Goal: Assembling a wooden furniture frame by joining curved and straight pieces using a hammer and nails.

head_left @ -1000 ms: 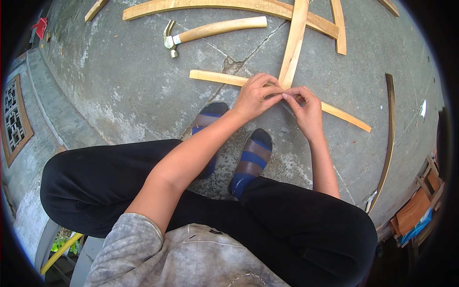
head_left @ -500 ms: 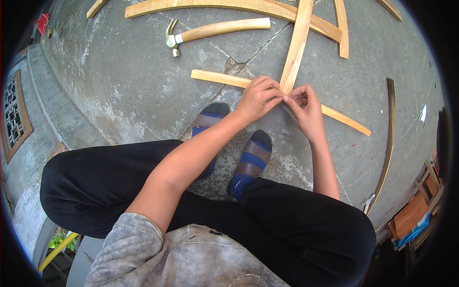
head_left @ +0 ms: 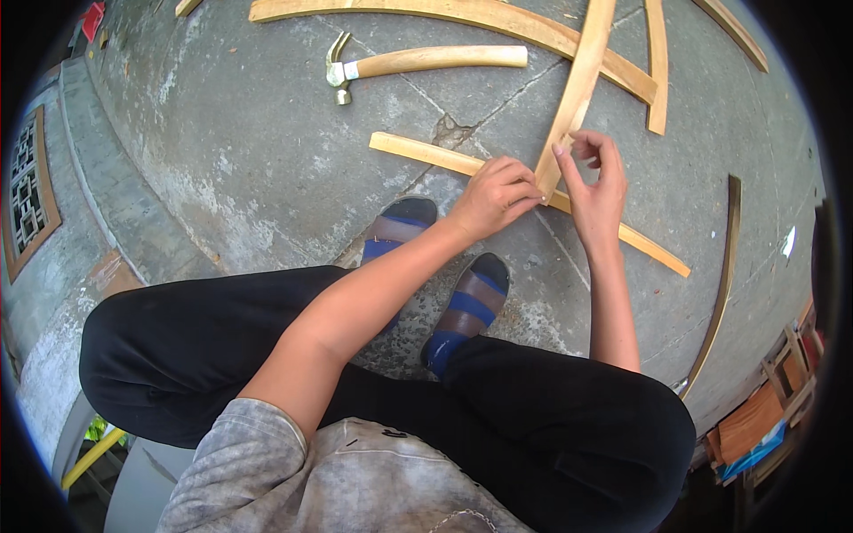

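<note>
A long wooden slat [head_left: 576,98] runs away from me, its near end lying across a shorter crosswise slat [head_left: 425,153]. My left hand [head_left: 502,197] is closed at that near end, thumb and fingertips pinched together over the corner; whatever they pinch is too small to make out. Just to the right, my right hand [head_left: 597,182] hovers by the long slat's edge, thumb and curled forefinger apart with nothing seen between them. A claw hammer [head_left: 435,60] with a wooden handle lies on the concrete beyond my left hand.
Farther off, a long wooden strip [head_left: 498,18] passes under the long slat, beside a shorter piece [head_left: 657,75]. A thin dark strip [head_left: 724,266] lies at right. My sandalled feet [head_left: 471,298] are below the joint. Stacked wood [head_left: 751,422] stands at lower right.
My right hand has drawn away from my left hand's fingertips, up and right along the long slat, and its fingers have parted. The whole view has shifted slightly.
</note>
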`<state>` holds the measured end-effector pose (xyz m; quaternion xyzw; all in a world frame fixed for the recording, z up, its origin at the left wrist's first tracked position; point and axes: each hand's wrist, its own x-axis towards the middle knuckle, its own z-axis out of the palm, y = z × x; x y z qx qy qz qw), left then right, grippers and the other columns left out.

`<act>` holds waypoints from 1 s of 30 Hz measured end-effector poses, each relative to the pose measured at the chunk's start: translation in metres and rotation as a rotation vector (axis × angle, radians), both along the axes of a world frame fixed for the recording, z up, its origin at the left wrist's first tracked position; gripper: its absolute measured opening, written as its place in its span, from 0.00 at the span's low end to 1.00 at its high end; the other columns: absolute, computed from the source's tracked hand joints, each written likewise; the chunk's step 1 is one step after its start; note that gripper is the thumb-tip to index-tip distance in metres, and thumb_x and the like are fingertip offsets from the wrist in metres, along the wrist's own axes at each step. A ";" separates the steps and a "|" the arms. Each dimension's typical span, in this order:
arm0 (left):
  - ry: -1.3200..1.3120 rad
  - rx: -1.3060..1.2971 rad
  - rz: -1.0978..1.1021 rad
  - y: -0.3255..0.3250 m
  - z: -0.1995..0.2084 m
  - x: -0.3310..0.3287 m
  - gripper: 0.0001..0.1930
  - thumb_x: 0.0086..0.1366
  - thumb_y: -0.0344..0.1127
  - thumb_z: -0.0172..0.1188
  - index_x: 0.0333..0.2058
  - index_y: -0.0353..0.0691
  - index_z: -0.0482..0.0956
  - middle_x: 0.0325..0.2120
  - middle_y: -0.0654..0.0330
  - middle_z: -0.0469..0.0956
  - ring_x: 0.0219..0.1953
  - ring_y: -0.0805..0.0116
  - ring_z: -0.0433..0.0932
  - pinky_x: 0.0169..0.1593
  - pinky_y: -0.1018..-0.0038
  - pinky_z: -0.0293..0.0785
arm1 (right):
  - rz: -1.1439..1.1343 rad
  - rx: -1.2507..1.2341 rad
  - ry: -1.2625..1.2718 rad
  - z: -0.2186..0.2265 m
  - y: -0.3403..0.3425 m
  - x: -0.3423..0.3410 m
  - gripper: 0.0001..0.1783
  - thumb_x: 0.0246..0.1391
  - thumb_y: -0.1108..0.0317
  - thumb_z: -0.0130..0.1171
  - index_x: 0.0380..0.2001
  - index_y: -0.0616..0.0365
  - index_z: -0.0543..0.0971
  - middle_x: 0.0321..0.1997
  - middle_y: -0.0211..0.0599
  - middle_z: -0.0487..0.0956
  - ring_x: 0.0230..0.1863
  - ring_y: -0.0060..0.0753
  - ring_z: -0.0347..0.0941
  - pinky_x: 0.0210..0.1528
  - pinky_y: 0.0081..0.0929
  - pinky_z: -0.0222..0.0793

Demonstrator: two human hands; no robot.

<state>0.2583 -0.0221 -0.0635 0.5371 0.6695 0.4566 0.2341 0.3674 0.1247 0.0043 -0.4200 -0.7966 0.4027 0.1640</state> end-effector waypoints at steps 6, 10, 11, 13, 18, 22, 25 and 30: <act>-0.020 -0.001 -0.003 -0.003 -0.004 0.000 0.09 0.52 0.30 0.75 0.34 0.42 0.87 0.39 0.63 0.82 0.47 0.58 0.79 0.51 0.63 0.75 | 0.355 0.292 0.007 -0.016 0.021 -0.076 0.20 0.57 0.67 0.68 0.53 0.55 0.80 0.49 0.42 0.80 0.52 0.46 0.77 0.56 0.42 0.70; -0.024 0.025 0.020 -0.006 -0.008 0.001 0.11 0.52 0.31 0.75 0.36 0.42 0.87 0.42 0.61 0.82 0.52 0.55 0.78 0.56 0.59 0.75 | 0.583 0.461 -0.026 -0.039 0.011 -0.130 0.31 0.60 0.67 0.64 0.67 0.55 0.71 0.61 0.43 0.76 0.65 0.46 0.71 0.68 0.45 0.64; -0.028 0.034 0.021 -0.004 -0.008 0.002 0.11 0.52 0.31 0.75 0.36 0.42 0.87 0.42 0.61 0.82 0.52 0.55 0.78 0.56 0.59 0.75 | 0.585 0.469 -0.033 -0.047 0.009 -0.137 0.31 0.60 0.67 0.64 0.67 0.55 0.71 0.61 0.43 0.76 0.65 0.46 0.71 0.68 0.45 0.64; -0.052 0.049 0.017 -0.003 -0.004 -0.001 0.13 0.52 0.30 0.74 0.39 0.40 0.87 0.44 0.58 0.82 0.53 0.52 0.78 0.57 0.57 0.75 | 0.642 0.608 -0.111 -0.063 0.001 -0.151 0.31 0.60 0.69 0.59 0.67 0.59 0.70 0.60 0.42 0.75 0.65 0.43 0.70 0.70 0.43 0.61; -0.051 0.038 0.023 -0.001 -0.003 0.000 0.12 0.52 0.30 0.74 0.37 0.41 0.87 0.44 0.58 0.82 0.53 0.52 0.78 0.57 0.57 0.74 | 0.631 0.647 -0.318 -0.068 0.003 -0.170 0.30 0.57 0.67 0.63 0.63 0.57 0.72 0.54 0.40 0.76 0.64 0.43 0.70 0.67 0.46 0.62; -0.027 0.008 0.038 -0.002 -0.001 0.002 0.09 0.53 0.31 0.74 0.34 0.43 0.87 0.41 0.62 0.82 0.52 0.55 0.78 0.55 0.60 0.74 | 0.665 0.471 -0.310 -0.039 0.008 -0.165 0.23 0.53 0.62 0.66 0.52 0.56 0.75 0.45 0.38 0.78 0.48 0.44 0.79 0.51 0.46 0.73; -0.021 0.016 0.033 -0.001 -0.003 0.001 0.09 0.53 0.31 0.74 0.33 0.42 0.86 0.39 0.62 0.81 0.48 0.57 0.79 0.53 0.62 0.74 | 0.592 0.404 -0.209 -0.023 0.018 -0.139 0.24 0.51 0.59 0.69 0.49 0.53 0.75 0.42 0.38 0.80 0.35 0.48 0.82 0.37 0.45 0.77; -0.037 -0.002 -0.015 0.000 -0.003 0.003 0.07 0.55 0.31 0.74 0.34 0.42 0.87 0.38 0.62 0.82 0.46 0.58 0.79 0.50 0.63 0.76 | 0.173 0.339 -0.169 0.015 0.051 -0.044 0.25 0.51 0.61 0.68 0.53 0.48 0.80 0.48 0.35 0.84 0.41 0.40 0.85 0.44 0.37 0.79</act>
